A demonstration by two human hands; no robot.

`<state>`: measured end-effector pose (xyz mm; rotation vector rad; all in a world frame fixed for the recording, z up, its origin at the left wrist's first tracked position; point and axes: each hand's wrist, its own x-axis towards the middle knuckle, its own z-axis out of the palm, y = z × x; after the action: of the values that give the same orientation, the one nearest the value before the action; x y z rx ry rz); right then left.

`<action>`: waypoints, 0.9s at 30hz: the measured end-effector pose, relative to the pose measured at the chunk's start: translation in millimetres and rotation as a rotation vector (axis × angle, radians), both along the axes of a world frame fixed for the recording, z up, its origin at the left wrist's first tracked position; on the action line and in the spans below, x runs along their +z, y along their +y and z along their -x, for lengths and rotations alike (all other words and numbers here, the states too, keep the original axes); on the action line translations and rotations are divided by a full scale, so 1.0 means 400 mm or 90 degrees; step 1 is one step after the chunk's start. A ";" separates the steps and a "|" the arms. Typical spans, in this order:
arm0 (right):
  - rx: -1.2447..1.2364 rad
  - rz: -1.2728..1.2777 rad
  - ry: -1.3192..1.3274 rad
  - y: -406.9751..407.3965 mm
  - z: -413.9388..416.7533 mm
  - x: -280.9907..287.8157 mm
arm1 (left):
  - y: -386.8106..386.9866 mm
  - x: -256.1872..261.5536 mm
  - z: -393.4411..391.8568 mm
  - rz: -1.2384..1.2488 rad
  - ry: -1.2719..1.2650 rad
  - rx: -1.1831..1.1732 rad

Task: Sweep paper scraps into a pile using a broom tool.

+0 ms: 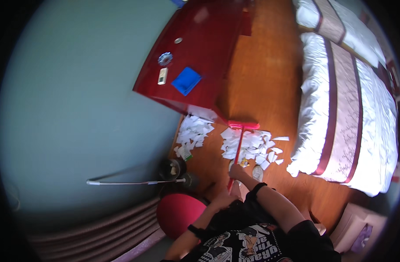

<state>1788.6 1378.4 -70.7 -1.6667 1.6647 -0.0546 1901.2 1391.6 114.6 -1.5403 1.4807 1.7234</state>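
Note:
Both of my hands grip the red handle of a broom (240,144). My right hand (236,171) is closed around the shaft partway down, and my left hand (228,196) holds it nearer the top end. The broom's pink-red head (244,125) rests on the wooden floor, at the far edge of a pile of torn white paper (249,144) before my shoes. A yellowish scrap (244,162) lies at the pile's near side. Another heap of white paper (195,131) sits to the left, against the wall and the desk's end.
A dark red desk (206,55) bears a blue folded item (186,81), a remote control (162,76) and a glass ashtray (165,58). A black bin (172,168) and a long-handled tool (134,183) stand left, by a red round seat (178,213). A bed (344,114) is on the right.

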 end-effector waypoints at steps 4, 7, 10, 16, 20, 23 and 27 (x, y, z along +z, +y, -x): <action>0.153 0.051 0.010 0.033 0.053 0.091 | 0.016 0.044 0.023 -0.047 0.048 -0.011; -0.075 -0.006 -0.079 0.090 0.100 0.127 | 0.042 0.092 0.081 -0.028 0.026 -0.094; -0.136 -0.003 -0.067 0.134 0.151 0.191 | 0.078 0.125 0.133 -0.006 0.009 -0.153; -0.355 -0.021 -0.068 0.217 0.261 0.013 | 0.087 0.080 0.276 -0.071 0.103 -0.274; -0.468 -0.094 -0.157 0.293 0.324 -0.034 | 0.110 0.029 0.333 -0.026 0.074 -0.334; -0.546 -0.119 -0.229 0.326 0.318 -0.016 | 0.117 -0.007 0.332 -0.002 0.041 -0.355; -0.548 -0.091 -0.159 0.332 0.273 -0.081 | 0.113 -0.023 0.299 -0.012 0.038 -0.382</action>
<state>1679.6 1511.3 -103.0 -0.7069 2.0043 -0.5225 1781.6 1436.9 105.2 -0.8996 1.7211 1.4198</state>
